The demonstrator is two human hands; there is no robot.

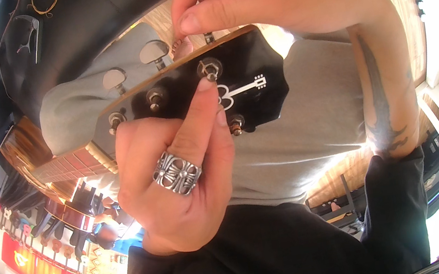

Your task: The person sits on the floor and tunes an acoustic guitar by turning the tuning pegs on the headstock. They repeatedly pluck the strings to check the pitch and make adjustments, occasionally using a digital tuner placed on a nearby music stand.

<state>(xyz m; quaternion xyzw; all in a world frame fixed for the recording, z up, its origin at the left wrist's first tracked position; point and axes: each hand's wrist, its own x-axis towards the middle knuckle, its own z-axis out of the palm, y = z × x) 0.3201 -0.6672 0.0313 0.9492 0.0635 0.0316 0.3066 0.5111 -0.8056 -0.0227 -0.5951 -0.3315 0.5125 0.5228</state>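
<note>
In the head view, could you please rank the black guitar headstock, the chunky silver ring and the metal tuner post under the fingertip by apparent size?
1. Black guitar headstock, by far the largest.
2. Chunky silver ring on the left hand.
3. Metal tuner post, smallest.
The ring sits nearer the camera, so its lead over the post is exaggerated.

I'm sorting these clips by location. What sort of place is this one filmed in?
Probably a guitar shop or repair workshop. The left hand and right hand work on a dark guitar headstock held close, while a row of guitars stands along the wall at lower left.
</note>
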